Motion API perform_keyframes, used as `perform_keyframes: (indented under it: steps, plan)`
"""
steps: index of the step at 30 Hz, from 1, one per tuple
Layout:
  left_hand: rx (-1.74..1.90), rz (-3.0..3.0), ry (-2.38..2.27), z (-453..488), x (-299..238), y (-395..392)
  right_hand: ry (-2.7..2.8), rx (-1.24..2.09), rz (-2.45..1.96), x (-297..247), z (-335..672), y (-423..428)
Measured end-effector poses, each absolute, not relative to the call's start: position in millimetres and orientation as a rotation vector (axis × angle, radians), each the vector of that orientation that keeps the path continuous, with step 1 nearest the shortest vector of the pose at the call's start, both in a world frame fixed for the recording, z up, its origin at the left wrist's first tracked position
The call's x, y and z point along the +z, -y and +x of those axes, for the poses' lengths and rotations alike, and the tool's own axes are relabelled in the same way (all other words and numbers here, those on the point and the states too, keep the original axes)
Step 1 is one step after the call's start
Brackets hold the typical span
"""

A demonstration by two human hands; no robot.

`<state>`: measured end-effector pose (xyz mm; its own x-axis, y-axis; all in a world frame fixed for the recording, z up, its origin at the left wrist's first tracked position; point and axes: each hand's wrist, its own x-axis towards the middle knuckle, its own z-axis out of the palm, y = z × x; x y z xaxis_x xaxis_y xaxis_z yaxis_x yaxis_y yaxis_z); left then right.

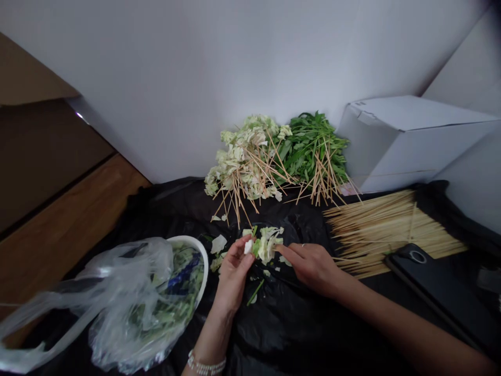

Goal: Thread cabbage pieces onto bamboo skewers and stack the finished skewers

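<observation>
My left hand (234, 271) pinches a small bunch of pale green cabbage pieces (265, 244) over the black plastic sheet (282, 324). My right hand (311, 263) is closed at the other end of the same bunch, fingertips pushed against the leaves; whether a skewer is in them I cannot make out. A few loose leaf scraps (218, 244) lie on the sheet around both hands.
At the back lie skewered cabbage (245, 159) and skewered green leaves (309, 151). A pile of bare bamboo skewers (387, 230) is at right, beside a black flat object (438, 284). A white box (407, 141) stands behind. A white bowl (195, 248) with a clear plastic bag (129, 297) sits at left.
</observation>
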<state>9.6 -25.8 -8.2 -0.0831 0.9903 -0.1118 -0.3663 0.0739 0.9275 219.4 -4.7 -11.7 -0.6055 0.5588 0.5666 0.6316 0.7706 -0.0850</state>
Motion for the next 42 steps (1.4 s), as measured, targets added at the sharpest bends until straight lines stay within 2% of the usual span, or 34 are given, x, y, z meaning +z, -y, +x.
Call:
perform_keyframes:
  steps: [6, 12, 16, 20, 28, 33, 37, 42]
  plan:
    - [1.336, 0.782, -1.104, 11, -15, 29, 2.436, -0.234, -0.83, -9, 222, 2]
    - [1.541, 0.683, -1.156, 2, -13, 22, 2.456, -0.517, -1.052, 19, 256, -25]
    - [1.49, 0.715, -1.116, 7, -9, 24, 2.447, -0.515, -1.142, 36, 282, -37]
    - [1.396, 0.834, -1.094, 12, -4, 31, 2.331, -0.281, -1.193, 41, 300, -44]
    - [1.217, 0.938, -1.117, 13, -1, 35, 1.89, 0.502, -1.172, 53, 286, -76]
    - [1.219, 0.919, -1.102, 11, 0, 34, 1.621, 0.726, -1.129, 74, 248, -127]
    - [1.234, 0.878, -1.12, 8, 1, 32, 1.592, 0.566, -1.274, 92, 224, -172]
    - [1.243, 0.869, -1.123, 7, 0, 31, 1.986, -0.021, -1.709, 99, 204, -199]
